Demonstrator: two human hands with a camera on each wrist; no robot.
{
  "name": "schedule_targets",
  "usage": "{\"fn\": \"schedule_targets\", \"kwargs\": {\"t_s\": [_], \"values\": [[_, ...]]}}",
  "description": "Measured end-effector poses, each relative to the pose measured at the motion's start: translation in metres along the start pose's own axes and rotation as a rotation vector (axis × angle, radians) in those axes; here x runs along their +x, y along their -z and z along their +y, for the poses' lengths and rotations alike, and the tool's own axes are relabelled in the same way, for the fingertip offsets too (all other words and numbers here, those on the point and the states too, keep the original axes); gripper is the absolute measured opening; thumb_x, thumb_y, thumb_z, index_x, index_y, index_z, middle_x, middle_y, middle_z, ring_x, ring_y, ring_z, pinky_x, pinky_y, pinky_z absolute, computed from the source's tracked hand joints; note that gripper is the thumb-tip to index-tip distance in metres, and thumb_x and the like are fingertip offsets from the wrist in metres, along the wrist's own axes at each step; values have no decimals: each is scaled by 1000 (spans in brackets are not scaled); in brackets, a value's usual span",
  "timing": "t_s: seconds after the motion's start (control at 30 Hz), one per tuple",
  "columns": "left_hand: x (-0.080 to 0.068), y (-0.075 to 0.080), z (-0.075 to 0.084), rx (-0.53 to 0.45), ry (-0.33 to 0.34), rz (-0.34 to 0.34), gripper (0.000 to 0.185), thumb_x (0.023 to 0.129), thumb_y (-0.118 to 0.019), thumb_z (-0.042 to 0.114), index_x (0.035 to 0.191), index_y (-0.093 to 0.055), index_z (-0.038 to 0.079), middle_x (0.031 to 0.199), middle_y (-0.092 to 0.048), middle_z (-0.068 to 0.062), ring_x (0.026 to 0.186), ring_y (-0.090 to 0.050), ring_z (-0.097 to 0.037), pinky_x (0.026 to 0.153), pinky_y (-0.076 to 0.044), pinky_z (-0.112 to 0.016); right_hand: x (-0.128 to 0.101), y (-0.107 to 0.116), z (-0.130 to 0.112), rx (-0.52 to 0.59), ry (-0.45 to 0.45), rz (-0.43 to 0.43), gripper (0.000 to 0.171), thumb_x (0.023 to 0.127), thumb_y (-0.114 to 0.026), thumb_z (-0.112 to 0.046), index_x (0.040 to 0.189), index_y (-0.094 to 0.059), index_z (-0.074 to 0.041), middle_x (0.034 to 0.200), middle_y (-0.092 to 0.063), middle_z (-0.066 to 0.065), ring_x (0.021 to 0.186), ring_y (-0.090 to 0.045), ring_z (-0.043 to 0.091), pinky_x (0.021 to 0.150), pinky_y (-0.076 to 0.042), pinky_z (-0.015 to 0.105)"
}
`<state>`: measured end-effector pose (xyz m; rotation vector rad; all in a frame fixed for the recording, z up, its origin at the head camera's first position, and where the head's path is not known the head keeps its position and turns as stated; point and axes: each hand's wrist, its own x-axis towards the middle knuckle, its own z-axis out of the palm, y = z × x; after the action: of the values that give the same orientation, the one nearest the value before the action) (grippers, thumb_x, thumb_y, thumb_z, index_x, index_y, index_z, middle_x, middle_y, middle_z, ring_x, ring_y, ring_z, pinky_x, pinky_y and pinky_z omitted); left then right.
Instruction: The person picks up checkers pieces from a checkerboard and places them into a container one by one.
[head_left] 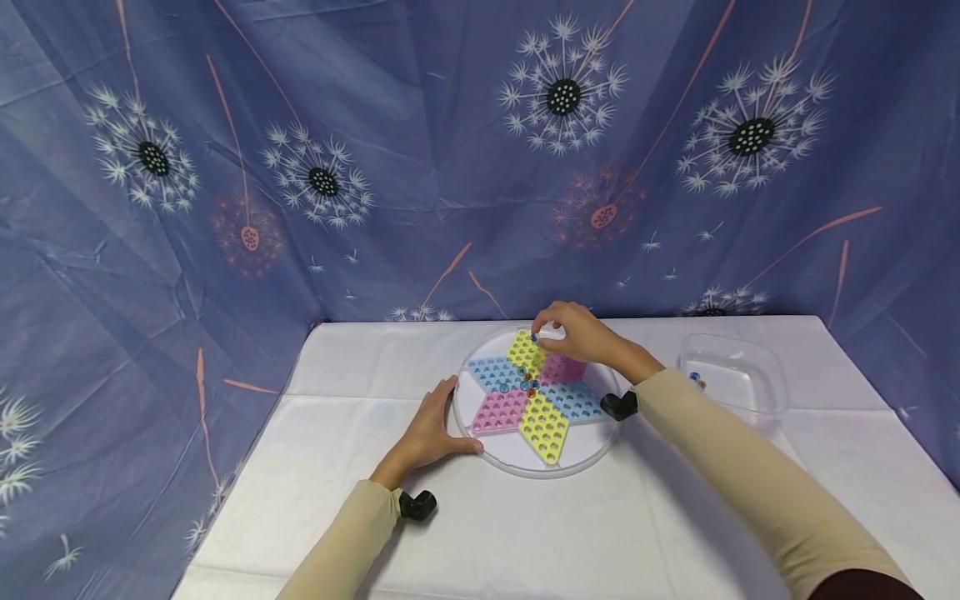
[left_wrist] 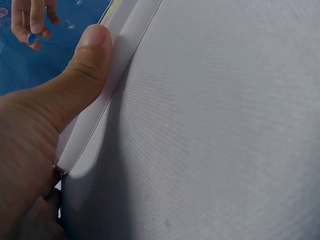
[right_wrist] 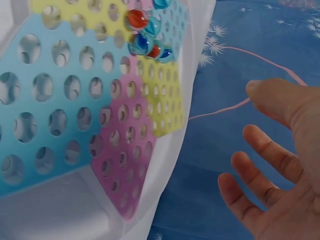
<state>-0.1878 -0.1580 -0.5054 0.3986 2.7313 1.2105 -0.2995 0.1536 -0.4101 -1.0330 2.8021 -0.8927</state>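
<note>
Centre of the head view: a round clear plastic tray (head_left: 517, 462) sits on the white cloth-covered table (head_left: 570, 533), and in it lies a star-shaped plastic game board (head_left: 534, 392) with yellow, pink and blue perforated points. The right hand (head_left: 581, 333) hovers over the far yellow point, thumb and fingertips pinching a small blue glass marble (head_left: 535, 337); in the upper left of the left wrist view that same marble (left_wrist: 31, 37) shows clearly between the fingertips. The right wrist view shows only loosely spread fingers from behind, so the pinch itself is not visible there.

The left hand (head_left: 431, 429) is at the tray's near-left edge, thumb (left_wrist: 82, 75) pressed flat along the smooth white rim (left_wrist: 107, 85), its other fingers laid over the rim and hardly curled.

A little cluster of glossy red and blue marbles (right_wrist: 146, 37) is seated around the middle of the board, near the top of the right wrist view. The holes are round, evenly rowed and shallow-looking.

The risk, I'd say: glass on slick plastic. A marble let go slightly off a hole could roll across the board, knock the central cluster loose, or skitter into the tray's gutter. If the steadying thumb slips, the tray could slide on the cloth.

At centre right a clear rounded plastic tub (head_left: 738, 379) holds a few more marbles.
</note>
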Motion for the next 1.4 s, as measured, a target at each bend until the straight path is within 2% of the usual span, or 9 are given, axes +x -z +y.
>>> {"fn": "schedule_targets", "kwargs": {"t_s": [0.23, 0.4, 0.63, 0.77, 0.9, 1.23, 1.4], "values": [[0, 0, 1, -10, -12, 1, 129, 66, -98, 40, 163, -22, 6, 168, -23, -15, 157, -13, -35, 128, -11, -50, 2, 5, -1, -1, 1, 23, 17, 95, -75, -15, 111, -74, -12, 118, -66, 11, 109, -60, 39, 94, -48, 53], [0, 0, 1, -23, -31, 14, 127, 66, -98, 39, 162, -23, 2, 167, -24, -19, 156, -14, -38, 128, -11, -53, 2, 6, -2, 5, 2, 33, 17, 94, -76, -14, 111, -75, -12, 118, -66, 12, 108, -59, 40, 89, -49, 53], [0, 0, 2, -30, -20, 19, 126, 66, -98, 38, 162, -24, 4, 167, -23, -19, 155, -14, -40, 127, -13, -55, 2, 6, -2, 15, -11, 30, 16, 95, -75, -15, 111, -75, -13, 121, -65, 12, 110, -59, 40, 87, -51, 52], [0, -1, 0, -31, -23, 23, 126, 66, -98, 37, 162, -24, 4, 167, -24, -20, 155, -15, -43, 125, -17, -58, 1, 6, -3, 26, -19, 27, 16, 95, -75, -15, 111, -74, -13, 121, -64, 12, 110, -59, 40, 87, -52, 51], [0, 0, 1, -30, -22, 18, 127, 66, -98, 38, 163, -24, 4, 167, -24, -19, 155, -14, -42, 126, -15, -56, 0, 7, -2, 22, -12, 37, 17, 95, -76, -16, 111, -74, -13, 120, -65, 11, 108, -60, 39, 88, -51, 51], [1, -1, -2, 17, -21, -1, 128, 66, -98, 41, 163, -21, 5, 168, -23, -16, 157, -12, -33, 129, -7, -46, -15, 18, 6, 23, -16, 74, 18, 94, -76, -16, 112, -75, -11, 121, -65, 10, 106, -59, 35, 81, -55, 49], [0, -1, 0, 9, -27, 5, 127, 66, -98, 39, 163, -22, 4, 168, -24, -17, 157, -13, -34, 129, -7, -47, -26, 27, 13, 22, -31, 101, 17, 94, -77, -18, 111, -75, -15, 121, -65, 9, 103, -59, 31, 79, -55, 47]]}}
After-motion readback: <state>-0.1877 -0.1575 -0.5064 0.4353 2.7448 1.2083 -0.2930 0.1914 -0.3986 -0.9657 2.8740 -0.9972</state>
